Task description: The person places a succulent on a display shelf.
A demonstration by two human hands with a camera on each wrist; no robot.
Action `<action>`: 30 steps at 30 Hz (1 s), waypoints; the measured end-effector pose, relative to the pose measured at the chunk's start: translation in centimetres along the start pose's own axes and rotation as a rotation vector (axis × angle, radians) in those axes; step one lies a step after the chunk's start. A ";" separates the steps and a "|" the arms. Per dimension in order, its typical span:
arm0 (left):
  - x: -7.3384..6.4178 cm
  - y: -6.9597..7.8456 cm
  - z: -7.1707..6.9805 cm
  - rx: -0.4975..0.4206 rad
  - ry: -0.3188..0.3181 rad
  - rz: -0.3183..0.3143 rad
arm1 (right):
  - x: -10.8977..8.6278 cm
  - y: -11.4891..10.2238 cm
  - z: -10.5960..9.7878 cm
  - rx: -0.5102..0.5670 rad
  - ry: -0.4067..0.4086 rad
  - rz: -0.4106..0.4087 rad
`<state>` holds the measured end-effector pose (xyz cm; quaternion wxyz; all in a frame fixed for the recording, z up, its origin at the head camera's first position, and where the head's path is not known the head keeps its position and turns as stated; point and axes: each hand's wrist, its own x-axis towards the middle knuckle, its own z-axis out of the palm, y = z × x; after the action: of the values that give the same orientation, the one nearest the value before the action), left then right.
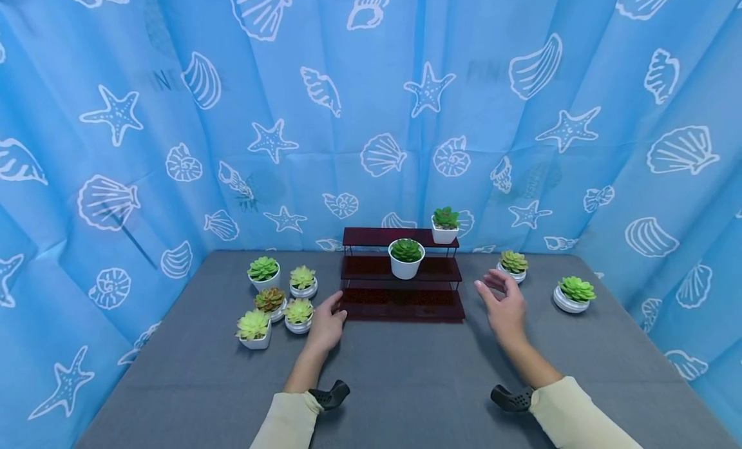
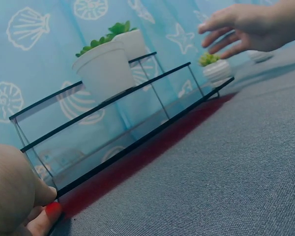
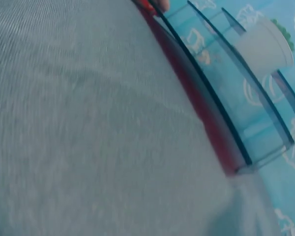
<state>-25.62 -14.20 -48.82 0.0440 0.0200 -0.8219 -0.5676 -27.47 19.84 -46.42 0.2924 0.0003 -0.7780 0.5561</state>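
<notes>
That dark-red three-tier display riser sits between the hands and slightly forward, long axis running left-right. Left hand's nearer, pinching its bottom-left corner; right hand's loose, empty, just off the right end.

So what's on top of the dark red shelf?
The shelf holds a square white pot at the right of its top step and a round white pot on its middle step, both with green plants. The bottom step has no pot. Spots under the pots are hidden.
</notes>
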 end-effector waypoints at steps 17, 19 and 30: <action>0.2 -0.2 0.0 -0.007 -0.008 -0.004 | 2.4 4.1 -2.6 -0.227 0.105 0.285; 0.2 -0.3 0.1 0.002 -0.004 0.006 | 2.9 4.7 -2.9 -0.251 0.106 0.307; 0.1 -0.3 0.1 0.005 -0.001 0.010 | 5.4 5.8 -3.9 -0.269 -0.009 0.454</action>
<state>-25.71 -14.22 -49.10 0.0465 0.0157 -0.8234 -0.5654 -32.12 27.16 -48.17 0.1543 -0.2106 -0.8262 0.4992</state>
